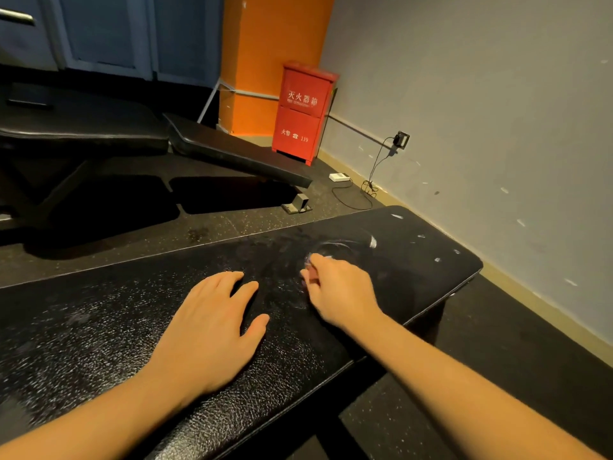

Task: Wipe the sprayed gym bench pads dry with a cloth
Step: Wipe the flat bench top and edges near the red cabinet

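Droplets (83, 330) are glistening across the near stretch of the black bench pad (414, 287), where the left hand (212, 323) is lying flat, palm down with fingers spread wide. Just beyond and to its right, the right hand (338, 287) is pressing on the pad with fingers curled; something pale is showing at the fingertips, too blurred to say whether the hand is gripping anything. A curved smear (335, 247) is shining on the pad just past that hand. Farther off, a second bench (232, 151) is standing on the speckled floor (232, 224), and a red cabinet (302, 111) is sitting beside an orange pillar (265, 44).
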### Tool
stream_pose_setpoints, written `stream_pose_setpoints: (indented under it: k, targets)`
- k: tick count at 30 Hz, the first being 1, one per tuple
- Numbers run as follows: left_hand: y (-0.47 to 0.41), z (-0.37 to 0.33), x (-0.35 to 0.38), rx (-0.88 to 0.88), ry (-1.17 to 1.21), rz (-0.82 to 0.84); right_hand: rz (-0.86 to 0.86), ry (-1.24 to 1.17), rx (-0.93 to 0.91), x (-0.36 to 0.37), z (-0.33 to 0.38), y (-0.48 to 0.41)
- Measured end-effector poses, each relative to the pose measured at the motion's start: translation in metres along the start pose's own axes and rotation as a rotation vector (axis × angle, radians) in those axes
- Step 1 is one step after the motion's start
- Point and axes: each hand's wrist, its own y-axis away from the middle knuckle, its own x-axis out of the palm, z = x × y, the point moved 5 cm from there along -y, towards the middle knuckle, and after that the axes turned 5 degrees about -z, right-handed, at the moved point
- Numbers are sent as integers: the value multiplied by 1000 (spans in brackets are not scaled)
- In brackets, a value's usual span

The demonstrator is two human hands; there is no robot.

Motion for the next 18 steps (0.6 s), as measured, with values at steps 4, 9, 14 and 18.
stream_pose_setpoints:
  k: [4,9,14,18]
  targets:
    - [0,-1,2,-1,-13,-3,-20,190,165,-10,-74,-4]
    - [-3,-1,3,1,-10,-2,-45,102,298,13,-64,-60]
    - [-2,-1,-1,-3,-2,10,40,-55,79,16,38,-25]
    - [-3,-1,1,5,-7,8,63,135,31,-8,-14,25]
